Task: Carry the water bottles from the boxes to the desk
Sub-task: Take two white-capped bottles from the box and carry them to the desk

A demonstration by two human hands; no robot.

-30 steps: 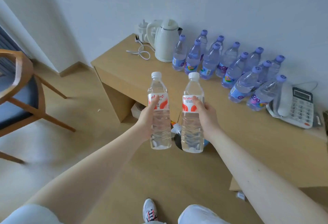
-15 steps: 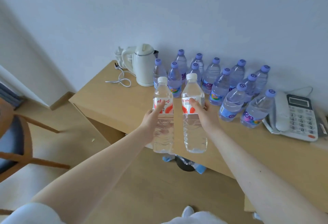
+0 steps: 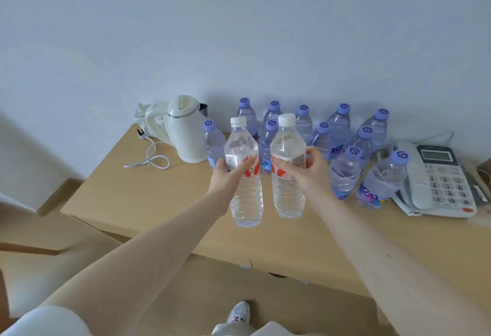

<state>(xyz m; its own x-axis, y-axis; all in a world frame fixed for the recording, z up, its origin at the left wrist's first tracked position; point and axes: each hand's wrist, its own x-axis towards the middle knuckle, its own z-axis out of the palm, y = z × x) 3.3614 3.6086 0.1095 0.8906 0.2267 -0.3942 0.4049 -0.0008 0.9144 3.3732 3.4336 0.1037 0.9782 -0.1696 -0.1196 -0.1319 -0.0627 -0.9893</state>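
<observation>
My left hand (image 3: 228, 176) grips one white-capped bottle (image 3: 245, 200), my right hand (image 3: 309, 173) grips the second bottle (image 3: 288, 197), both held over the bench (image 3: 148, 192). Purple-capped bottles (image 3: 342, 131) stand delivered; my two await setting down.

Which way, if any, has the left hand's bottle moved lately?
Yes: the bottle went forward, from short of the desk to above its top, nearer the kettle.

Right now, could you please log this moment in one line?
left hand: holds left bottle; right hand: holds right bottle; both over desk; unplaced
</observation>
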